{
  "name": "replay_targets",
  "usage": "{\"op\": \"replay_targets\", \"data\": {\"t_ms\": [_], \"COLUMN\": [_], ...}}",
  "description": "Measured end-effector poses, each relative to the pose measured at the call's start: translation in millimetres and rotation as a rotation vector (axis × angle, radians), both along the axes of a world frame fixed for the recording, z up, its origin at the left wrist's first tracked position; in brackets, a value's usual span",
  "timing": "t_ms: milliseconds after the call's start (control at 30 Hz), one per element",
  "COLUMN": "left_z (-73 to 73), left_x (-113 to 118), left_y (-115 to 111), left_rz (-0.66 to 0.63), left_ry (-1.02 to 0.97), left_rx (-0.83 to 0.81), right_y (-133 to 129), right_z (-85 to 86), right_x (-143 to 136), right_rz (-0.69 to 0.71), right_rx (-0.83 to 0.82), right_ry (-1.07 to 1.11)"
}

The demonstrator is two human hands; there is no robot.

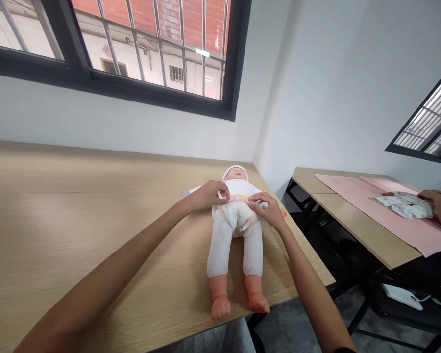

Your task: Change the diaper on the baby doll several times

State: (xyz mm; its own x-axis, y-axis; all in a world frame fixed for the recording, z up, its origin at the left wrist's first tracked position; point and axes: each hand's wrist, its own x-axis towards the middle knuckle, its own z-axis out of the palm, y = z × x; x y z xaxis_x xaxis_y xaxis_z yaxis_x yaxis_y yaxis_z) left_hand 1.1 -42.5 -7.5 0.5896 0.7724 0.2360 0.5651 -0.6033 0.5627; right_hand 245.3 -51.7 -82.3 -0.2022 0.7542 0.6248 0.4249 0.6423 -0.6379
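A baby doll [236, 185] in white cloth lies on its back on the wooden table [95, 211], feet toward me. Round its hips is a white diaper [238, 215] with a coloured strip across the waist. My left hand [213, 194] pinches the diaper's waist edge on the left side, thumb and forefinger close together. On the other side, my right hand [267, 206] has its fingers bent with the tips at the waistband's right end. Whatever lies directly under the fingertips is partly hidden.
To the right, another table [356, 220] bears a pink cloth [353, 193] and patterned baby clothes [404, 205], with another person's hand [439, 198] at them. A black chair [400, 314] holds a white device [402, 296]. The doll lies near my table's right edge; a wall with a barred window stands behind.
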Motion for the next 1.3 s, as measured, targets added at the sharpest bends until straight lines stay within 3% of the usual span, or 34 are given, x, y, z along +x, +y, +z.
{"op": "replay_targets", "data": {"t_ms": [367, 700, 1300], "left_z": [4.6, 3.9, 2.3], "left_x": [-0.4, 0.0, 0.1], "left_y": [-4.8, -4.1, -4.7], "left_rz": [-0.004, 0.005, 0.047], "left_ry": [-0.039, -0.033, -0.075], "left_rx": [-0.012, -0.008, -0.029], "right_y": [2.8, 0.8, 3.7], "right_z": [-3.2, -0.7, -3.0], "right_x": [1.1, 0.5, -1.0], "right_rz": [-0.102, 0.006, -0.038], "right_rx": [-0.064, -0.091, -0.044], "right_ry": [0.069, 0.017, -0.004]}}
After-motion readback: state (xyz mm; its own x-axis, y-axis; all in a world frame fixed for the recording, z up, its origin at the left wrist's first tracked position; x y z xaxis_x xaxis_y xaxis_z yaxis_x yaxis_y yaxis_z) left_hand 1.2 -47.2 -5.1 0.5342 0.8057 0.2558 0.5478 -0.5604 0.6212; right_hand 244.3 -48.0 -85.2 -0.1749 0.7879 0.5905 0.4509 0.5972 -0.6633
